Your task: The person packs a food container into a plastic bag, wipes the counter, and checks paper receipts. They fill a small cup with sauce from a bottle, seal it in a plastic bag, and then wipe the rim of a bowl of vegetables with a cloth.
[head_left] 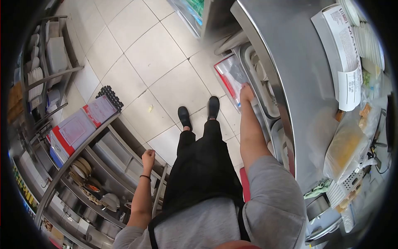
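My right hand (247,93) reaches down at the side of the steel counter, by a red and white packet (227,76) on the shelf below. Its fingers are pressed together at the packet's edge; part of them is hidden. My left hand (148,157) hangs with curled fingers near the lower left shelving, and nothing shows in it. Metal trays (265,89) lie on the shelf just right of my right hand.
The steel counter (286,50) bears a white carton (340,58), stacked plates (368,43) and a plastic bag of food (347,145). At left, shelving (54,182) holds red and white boxes (74,130) and bowls (81,168). Tiled floor (145,54) lies ahead.
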The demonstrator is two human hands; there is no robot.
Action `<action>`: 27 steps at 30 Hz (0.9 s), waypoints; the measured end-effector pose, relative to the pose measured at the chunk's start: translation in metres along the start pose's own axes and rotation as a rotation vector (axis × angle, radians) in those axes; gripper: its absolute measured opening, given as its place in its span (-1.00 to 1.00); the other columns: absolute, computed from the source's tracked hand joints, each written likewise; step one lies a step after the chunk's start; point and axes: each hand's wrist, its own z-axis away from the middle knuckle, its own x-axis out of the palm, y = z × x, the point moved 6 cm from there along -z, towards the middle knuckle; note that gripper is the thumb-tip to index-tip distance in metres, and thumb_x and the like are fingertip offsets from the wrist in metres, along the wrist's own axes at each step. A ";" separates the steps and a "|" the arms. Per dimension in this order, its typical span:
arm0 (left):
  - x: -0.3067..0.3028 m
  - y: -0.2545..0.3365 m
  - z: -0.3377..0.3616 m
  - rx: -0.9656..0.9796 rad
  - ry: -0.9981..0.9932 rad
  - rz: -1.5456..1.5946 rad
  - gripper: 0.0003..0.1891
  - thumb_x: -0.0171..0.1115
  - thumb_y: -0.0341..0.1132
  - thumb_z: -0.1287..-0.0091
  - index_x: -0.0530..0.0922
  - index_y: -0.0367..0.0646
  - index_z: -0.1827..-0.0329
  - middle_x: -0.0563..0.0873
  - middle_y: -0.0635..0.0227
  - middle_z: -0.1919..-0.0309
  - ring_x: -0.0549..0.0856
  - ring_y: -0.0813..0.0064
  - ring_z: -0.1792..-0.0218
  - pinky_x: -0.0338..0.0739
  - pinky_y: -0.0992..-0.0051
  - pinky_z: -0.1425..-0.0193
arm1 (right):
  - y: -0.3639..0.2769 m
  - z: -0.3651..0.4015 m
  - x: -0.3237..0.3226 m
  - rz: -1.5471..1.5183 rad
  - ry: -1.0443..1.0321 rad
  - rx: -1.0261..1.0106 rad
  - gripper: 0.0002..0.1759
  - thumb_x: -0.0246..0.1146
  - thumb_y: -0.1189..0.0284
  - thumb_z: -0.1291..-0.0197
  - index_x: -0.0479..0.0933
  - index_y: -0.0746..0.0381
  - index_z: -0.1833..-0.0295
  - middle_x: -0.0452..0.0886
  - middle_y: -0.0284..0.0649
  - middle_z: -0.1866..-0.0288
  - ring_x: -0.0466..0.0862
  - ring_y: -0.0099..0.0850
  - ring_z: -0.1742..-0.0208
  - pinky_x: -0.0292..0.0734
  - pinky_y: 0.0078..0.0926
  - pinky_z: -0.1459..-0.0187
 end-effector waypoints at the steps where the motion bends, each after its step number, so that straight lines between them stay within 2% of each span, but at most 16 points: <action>1: 0.002 0.003 0.000 -0.018 -0.011 0.022 -0.85 0.17 -0.36 -0.08 0.62 -0.25 0.37 0.66 0.14 0.47 0.66 0.33 0.42 0.53 0.45 0.28 | 0.005 -0.002 0.002 -0.109 -0.025 0.007 -0.87 0.22 0.39 0.02 0.58 0.06 0.28 0.60 -0.18 0.33 0.60 -0.20 0.26 0.47 -0.26 0.27; 4: 0.007 0.022 -0.006 -0.025 -0.030 0.070 -0.84 0.17 -0.35 -0.10 0.61 -0.26 0.35 0.67 0.16 0.46 0.67 0.36 0.41 0.53 0.46 0.28 | 0.007 0.003 -0.005 -0.257 -0.069 0.045 -0.93 0.24 0.44 0.06 0.54 0.15 0.38 0.59 -0.15 0.37 0.58 -0.22 0.32 0.45 -0.29 0.30; 6: 0.010 0.043 -0.013 -0.005 -0.039 0.093 -0.83 0.17 -0.35 -0.11 0.61 -0.27 0.34 0.67 0.17 0.46 0.67 0.38 0.41 0.53 0.46 0.28 | 0.023 -0.003 0.021 -0.632 0.046 -0.105 -0.94 0.23 0.47 0.05 0.54 0.15 0.38 0.59 -0.14 0.39 0.57 -0.22 0.34 0.44 -0.32 0.31; 7: 0.013 0.059 -0.015 0.016 -0.040 0.128 -0.81 0.19 -0.32 -0.11 0.61 -0.28 0.34 0.67 0.17 0.45 0.67 0.38 0.40 0.53 0.46 0.27 | 0.016 0.004 0.007 -0.634 0.050 -0.099 -0.94 0.23 0.47 0.05 0.54 0.15 0.38 0.59 -0.14 0.39 0.57 -0.22 0.34 0.44 -0.32 0.31; 9: 0.020 0.093 -0.013 0.078 -0.079 0.210 -0.76 0.23 -0.24 -0.12 0.61 -0.28 0.32 0.67 0.15 0.38 0.67 0.37 0.34 0.53 0.47 0.23 | 0.014 0.035 -0.015 -0.432 0.093 0.218 -0.95 0.18 0.52 0.02 0.53 0.20 0.38 0.58 -0.12 0.38 0.57 -0.22 0.34 0.44 -0.35 0.30; 10: 0.025 0.116 -0.009 0.122 -0.116 0.260 -0.71 0.26 -0.19 -0.12 0.61 -0.27 0.29 0.67 0.15 0.33 0.66 0.36 0.29 0.53 0.47 0.20 | 0.000 0.058 -0.012 -0.605 0.187 0.066 -0.92 0.13 0.53 -0.02 0.53 0.25 0.36 0.58 -0.11 0.38 0.57 -0.22 0.34 0.44 -0.34 0.27; 12: 0.039 0.161 0.004 0.151 -0.245 0.343 -0.57 0.25 -0.06 -0.13 0.58 -0.30 0.16 0.64 0.09 0.18 0.63 0.33 0.14 0.50 0.46 0.09 | -0.046 0.135 0.025 -0.618 -0.072 -0.097 -0.85 0.11 0.43 -0.07 0.51 0.28 0.35 0.58 -0.09 0.36 0.56 -0.17 0.32 0.42 -0.27 0.24; 14: 0.062 0.177 0.013 0.103 -0.310 0.530 -0.46 0.15 -0.05 -0.22 0.45 -0.42 -0.03 0.61 0.11 0.10 0.57 0.34 0.04 0.39 0.45 -0.11 | -0.108 0.240 -0.040 -0.667 -0.367 -0.370 -0.89 0.13 0.46 -0.05 0.50 0.27 0.34 0.55 -0.06 0.39 0.56 -0.20 0.32 0.43 -0.29 0.27; 15: 0.058 0.194 0.022 0.031 -0.362 0.597 -0.34 0.13 0.00 -0.22 0.32 -0.48 -0.14 0.60 0.09 0.08 0.55 0.31 0.00 0.30 0.42 -0.18 | -0.122 0.284 -0.062 -0.897 -0.464 -0.338 -0.91 0.13 0.49 -0.04 0.51 0.24 0.31 0.55 -0.06 0.39 0.57 -0.20 0.35 0.44 -0.32 0.29; 16: 0.062 0.189 0.020 -0.050 -0.494 0.579 -0.42 0.15 -0.13 -0.23 0.33 -0.47 -0.13 0.60 0.10 0.10 0.56 0.32 0.04 0.35 0.43 -0.12 | -0.127 0.315 -0.067 -0.723 -0.458 -0.399 -0.88 0.19 0.48 -0.03 0.51 0.24 0.28 0.55 -0.06 0.39 0.57 -0.20 0.38 0.46 -0.37 0.29; 18: 0.040 0.210 0.028 -0.084 -0.392 0.682 -0.60 0.15 -0.29 -0.18 0.46 -0.43 0.00 0.63 0.16 0.18 0.60 0.33 0.14 0.43 0.43 0.00 | -0.125 0.339 -0.120 -1.007 -0.542 -0.318 -0.82 0.24 0.49 0.01 0.52 0.25 0.23 0.57 -0.13 0.38 0.59 -0.20 0.37 0.48 -0.41 0.28; 20: 0.017 0.239 0.037 0.280 -0.338 0.498 -0.75 0.18 -0.36 -0.07 0.57 -0.43 0.31 0.68 0.08 0.42 0.64 0.43 0.32 0.48 0.44 0.23 | -0.104 0.330 -0.166 -1.192 -0.491 -0.196 -0.68 0.29 0.52 0.06 0.49 0.27 0.11 0.58 -0.16 0.22 0.59 -0.23 0.22 0.47 -0.45 0.19; 22: -0.040 0.301 0.077 0.558 -0.371 0.231 -0.80 0.14 -0.46 0.00 0.60 -0.32 0.31 0.66 0.05 0.46 0.67 0.31 0.36 0.50 0.40 0.26 | -0.079 0.305 -0.248 -0.874 -0.001 -0.449 -0.32 0.37 0.40 0.16 0.31 0.19 -0.17 0.49 -0.16 0.00 0.50 -0.24 -0.02 0.19 -0.33 -0.21; 24: -0.064 0.344 0.134 1.204 -0.649 -0.422 -0.72 0.11 -0.57 0.12 0.60 -0.24 0.28 0.64 0.03 0.41 0.64 0.12 0.35 0.51 0.36 0.21 | -0.073 0.308 -0.326 -0.612 0.137 -0.597 -0.23 0.39 0.34 0.23 0.28 0.16 -0.21 0.52 -0.18 0.04 0.49 -0.21 -0.02 0.05 -0.25 -0.28; 25: -0.091 0.366 0.155 1.288 -0.719 -0.381 -0.68 0.07 -0.60 0.21 0.60 -0.18 0.33 0.63 0.09 0.43 0.60 0.06 0.37 0.50 0.32 0.24 | -0.066 0.315 -0.348 -0.615 0.187 -0.581 -0.23 0.39 0.34 0.23 0.28 0.16 -0.21 0.52 -0.18 0.04 0.49 -0.21 -0.02 0.05 -0.25 -0.28; 27: -0.145 0.409 0.184 1.453 -0.581 -0.309 -0.71 0.05 -0.62 0.21 0.59 -0.23 0.38 0.63 0.08 0.45 0.60 0.07 0.38 0.50 0.33 0.27 | -0.073 0.347 -0.352 -0.625 -0.297 -0.742 -0.34 0.40 0.26 0.21 0.41 0.18 -0.09 0.56 -0.16 0.14 0.53 -0.28 0.08 0.23 -0.35 -0.16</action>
